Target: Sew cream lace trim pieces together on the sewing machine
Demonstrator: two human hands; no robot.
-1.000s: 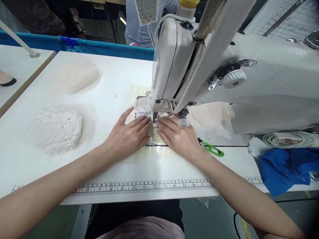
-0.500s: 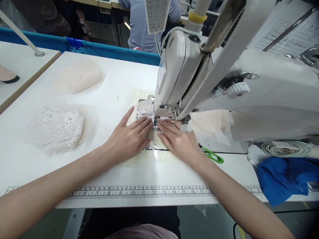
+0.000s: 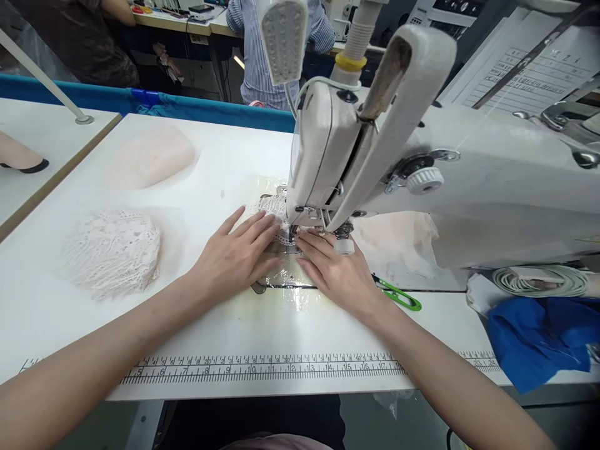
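A piece of white lace lies under the needle area of the sewing machine. My left hand rests flat on the lace's left side, fingers stretched towards the presser foot. On the other side of the foot, my right hand lies with its fingers extended, their tips close to the foot and partly behind a machine knob. What fabric is beneath the right fingers is mostly hidden. Neither hand grips anything. Below the fingers shows the shiny, film-covered machine plate.
A lace pile and a pale beige cup-shaped piece lie left. Beige fabric sits under the machine arm, near a green-handled cutter. Blue cloth hangs at the right edge. A ruler strip runs along the front; a person sits beyond.
My left hand has moved slightly left, away from the foot, with more lace showing beside it. The right hand stays nearly in place. The camera view has shifted a little.
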